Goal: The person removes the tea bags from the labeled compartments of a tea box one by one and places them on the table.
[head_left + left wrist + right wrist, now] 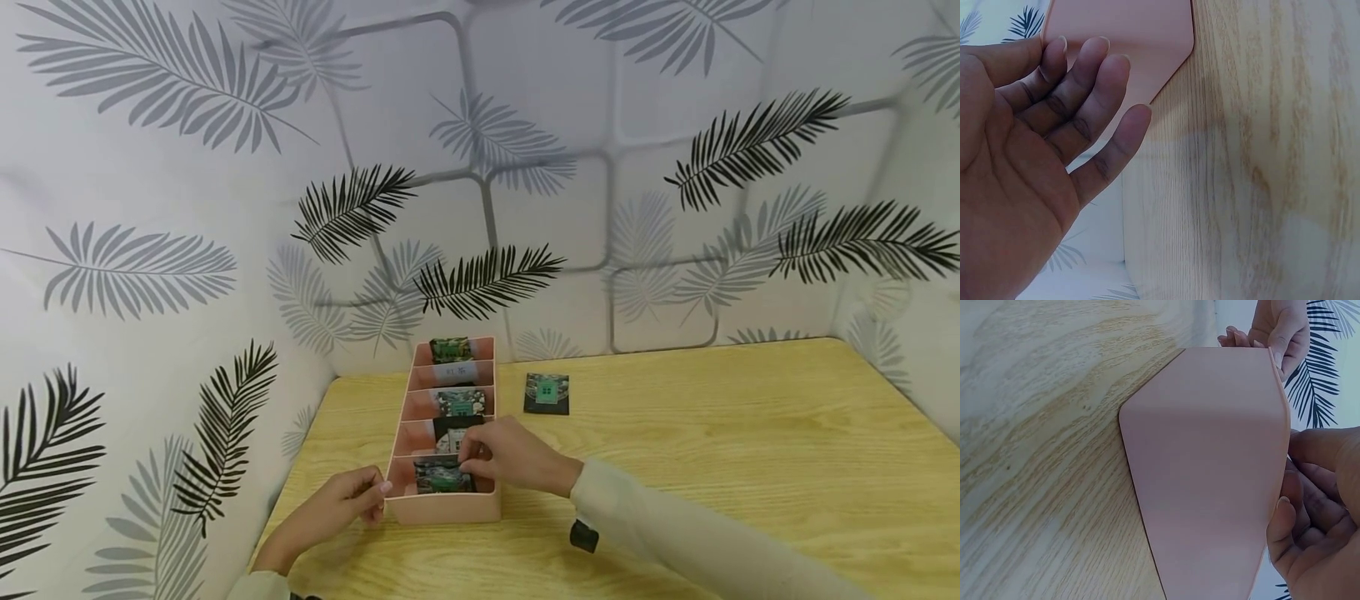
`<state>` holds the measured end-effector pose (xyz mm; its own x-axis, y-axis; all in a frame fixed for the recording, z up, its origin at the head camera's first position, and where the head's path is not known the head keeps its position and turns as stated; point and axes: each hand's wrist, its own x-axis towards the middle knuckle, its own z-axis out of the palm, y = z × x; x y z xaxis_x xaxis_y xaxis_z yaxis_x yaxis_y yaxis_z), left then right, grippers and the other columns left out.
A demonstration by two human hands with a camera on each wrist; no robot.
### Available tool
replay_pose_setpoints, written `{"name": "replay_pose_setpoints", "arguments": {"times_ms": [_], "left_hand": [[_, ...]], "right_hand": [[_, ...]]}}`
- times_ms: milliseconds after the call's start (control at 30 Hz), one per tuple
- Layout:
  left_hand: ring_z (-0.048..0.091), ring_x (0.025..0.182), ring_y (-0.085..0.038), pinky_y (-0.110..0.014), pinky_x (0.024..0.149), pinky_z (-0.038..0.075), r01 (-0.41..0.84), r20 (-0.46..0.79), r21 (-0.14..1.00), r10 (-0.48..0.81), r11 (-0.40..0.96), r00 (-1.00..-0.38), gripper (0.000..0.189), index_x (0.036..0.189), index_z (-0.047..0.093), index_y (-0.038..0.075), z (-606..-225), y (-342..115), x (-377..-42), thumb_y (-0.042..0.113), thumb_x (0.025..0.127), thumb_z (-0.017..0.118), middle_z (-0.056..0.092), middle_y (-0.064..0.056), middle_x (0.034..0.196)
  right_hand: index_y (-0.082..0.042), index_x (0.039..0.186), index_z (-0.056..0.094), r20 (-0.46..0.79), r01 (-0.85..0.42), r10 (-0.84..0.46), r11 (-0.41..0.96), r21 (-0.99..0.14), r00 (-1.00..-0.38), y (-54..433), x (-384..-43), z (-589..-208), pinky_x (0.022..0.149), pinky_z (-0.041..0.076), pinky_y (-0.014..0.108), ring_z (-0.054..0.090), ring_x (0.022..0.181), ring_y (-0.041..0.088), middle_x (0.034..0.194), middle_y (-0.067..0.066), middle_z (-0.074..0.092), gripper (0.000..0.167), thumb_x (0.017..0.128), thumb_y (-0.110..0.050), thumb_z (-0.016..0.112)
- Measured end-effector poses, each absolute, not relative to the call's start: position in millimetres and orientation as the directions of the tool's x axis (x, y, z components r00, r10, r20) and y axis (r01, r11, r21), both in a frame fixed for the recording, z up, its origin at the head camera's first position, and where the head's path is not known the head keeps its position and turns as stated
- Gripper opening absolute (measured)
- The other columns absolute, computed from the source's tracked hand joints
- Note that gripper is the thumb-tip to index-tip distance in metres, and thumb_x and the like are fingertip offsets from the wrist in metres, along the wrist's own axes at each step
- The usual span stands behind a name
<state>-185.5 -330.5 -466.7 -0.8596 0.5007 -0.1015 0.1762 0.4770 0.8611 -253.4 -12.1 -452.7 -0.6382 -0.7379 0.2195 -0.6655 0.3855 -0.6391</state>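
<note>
A long pink divided box stands on the table, with small printed packets upright in its compartments. My left hand grips the box's near left corner, thumb on the rim. In the left wrist view, the fingers of that hand curl beside the pink wall. Over the right rim reaches my right hand, pinching the right edge of a dark packet with a green label in the nearest compartment. From the right wrist, the curled right hand shows at the rim; the packet is hidden behind the wall.
A dark square packet with a green window-like label lies flat on the wooden table, right of the box. Farther compartments hold a green packet and several others. Leaf-patterned cloth hangs behind the table.
</note>
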Motion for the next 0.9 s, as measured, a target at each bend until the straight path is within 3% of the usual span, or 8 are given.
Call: {"name": "replay_pose_setpoints", "arguments": {"times_ms": [267,667,900], "left_hand": [[0.067,0.081,-0.039,-0.042,0.077,0.060,0.181,-0.095,0.863,0.504,0.471,-0.858,0.034,0.097,0.059,-0.002,-465.7,-330.2,-184.5,0.028,0.111,0.049,0.066,-0.024,0.090],[0.066,0.080,-0.039,-0.042,0.076,0.059,0.180,-0.097,0.855,0.491,0.487,-0.866,0.035,0.096,0.059,0.000,-466.3,-330.6,-185.2,0.030,0.112,0.049,0.066,-0.023,0.090],[0.066,0.080,-0.041,-0.041,0.075,0.060,0.183,-0.095,0.854,0.491,0.487,-0.866,0.035,0.095,0.059,0.000,-465.0,-330.2,-184.4,0.030,0.112,0.049,0.066,-0.021,0.090]], "right_hand": [[-0.017,0.100,0.079,0.245,-0.722,-0.748,0.414,-0.555,-0.617,-16.3,-252.9,-457.1,0.071,0.053,0.020,0.061,0.075,-0.003,0.094,-0.010,0.074,0.005,0.097,-0.019,0.075],[-0.015,0.101,0.072,0.284,-0.700,-0.711,0.396,-0.595,-0.643,-18.3,-251.8,-457.1,0.073,0.055,0.020,0.063,0.079,0.000,0.092,-0.006,0.072,0.013,0.093,-0.011,0.080],[-0.015,0.101,0.080,0.296,-0.733,-0.713,0.437,-0.521,-0.636,-20.2,-251.3,-458.2,0.073,0.055,0.020,0.066,0.081,0.001,0.096,-0.006,0.076,0.008,0.092,-0.015,0.080]]}}
